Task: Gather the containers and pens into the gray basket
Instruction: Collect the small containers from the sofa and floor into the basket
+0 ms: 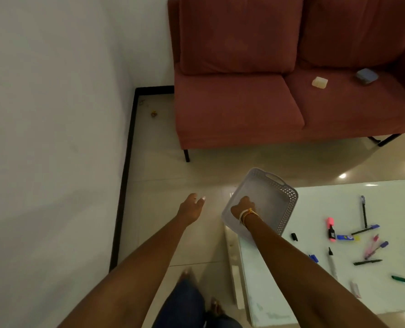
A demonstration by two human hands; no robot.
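right hand (242, 207) grips the near rim of the gray basket (284, 197) at center frame, over the table (291, 292) corner; left hand (192, 208) loose, holding nothing. pens (362, 235) scattered lower right, containers (319, 81) on the sofa (232, 110) upper right. imo set it flat by the pens first, then scoop w/ both hands.

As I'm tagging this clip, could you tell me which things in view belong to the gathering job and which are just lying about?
Job: gray basket gripped by right hand; pens on table; cream container, blue container on sofa.
Lying about: small yellow bit on floor.
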